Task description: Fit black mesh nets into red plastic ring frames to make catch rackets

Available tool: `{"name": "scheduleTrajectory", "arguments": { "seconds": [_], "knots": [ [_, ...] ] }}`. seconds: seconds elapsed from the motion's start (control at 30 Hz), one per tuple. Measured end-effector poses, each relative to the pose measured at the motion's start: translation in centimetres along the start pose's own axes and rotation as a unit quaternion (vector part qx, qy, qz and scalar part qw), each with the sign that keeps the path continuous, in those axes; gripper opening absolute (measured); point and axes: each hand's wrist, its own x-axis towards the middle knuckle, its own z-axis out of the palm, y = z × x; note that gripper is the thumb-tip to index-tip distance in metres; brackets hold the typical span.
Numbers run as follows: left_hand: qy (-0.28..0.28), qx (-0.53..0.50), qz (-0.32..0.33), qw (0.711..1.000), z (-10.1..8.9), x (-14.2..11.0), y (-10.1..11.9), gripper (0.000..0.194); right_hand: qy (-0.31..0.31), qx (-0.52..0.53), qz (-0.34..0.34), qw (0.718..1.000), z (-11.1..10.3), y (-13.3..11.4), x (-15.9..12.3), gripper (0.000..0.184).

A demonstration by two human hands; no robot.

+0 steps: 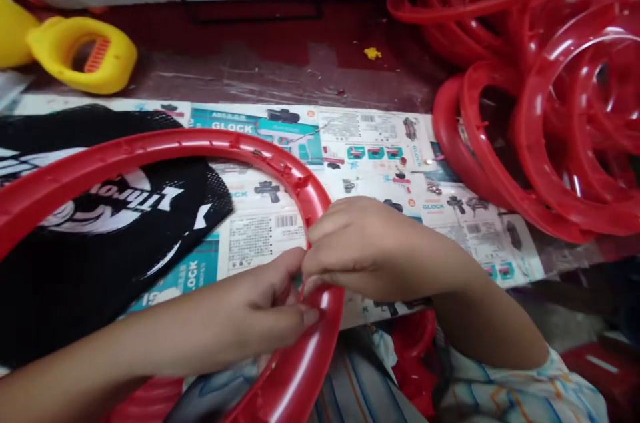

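Note:
A large red plastic ring (300, 356) with a channelled inner side reaches from the left edge round to my lap. My left hand (273, 306) grips the near right part of its rim, thumb laid on the outer face. Just above, my right hand (365, 246) is closed against the same rim, its fingertips close to those of my left hand. Whether a small piece is pinched between the fingers is hidden. Under the ring's left part lies a black mesh fabric piece (200, 199) with white printing.
Many red plastic rings (533, 163) are heaped at the right. A yellow plastic piece (113, 73) with an orange grille stands at the back left. Printed cardboard (295, 229) covers part of the dark red table (250, 43). A small yellow scrap (373, 53) lies near the back.

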Motion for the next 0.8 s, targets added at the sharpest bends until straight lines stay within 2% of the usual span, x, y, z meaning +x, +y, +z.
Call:
{"name": "scheduleTrajectory", "arguments": {
  "seconds": [0.13,0.27,0.43,0.8],
  "knots": [
    [-0.061,0.043,-0.018,0.997,0.05,0.17,0.21,0.027,-0.003,-0.031,-0.001,1.000,0.10,0.01,-0.09,0.021],
    [-0.069,0.031,-0.020,0.997,-0.01,0.05,0.29,0.024,-0.015,-0.027,-0.014,0.999,0.06,0.42,0.04,0.026],
    [-0.082,0.003,0.012,0.997,-0.09,0.20,0.29,0.021,0.030,-0.009,-0.015,0.999,-0.15,0.31,0.22,0.026],
    [-0.071,0.005,0.010,0.997,-0.31,0.13,0.03,0.023,-0.018,0.071,0.030,0.997,-0.42,0.56,0.35,0.017]
  ]
}}
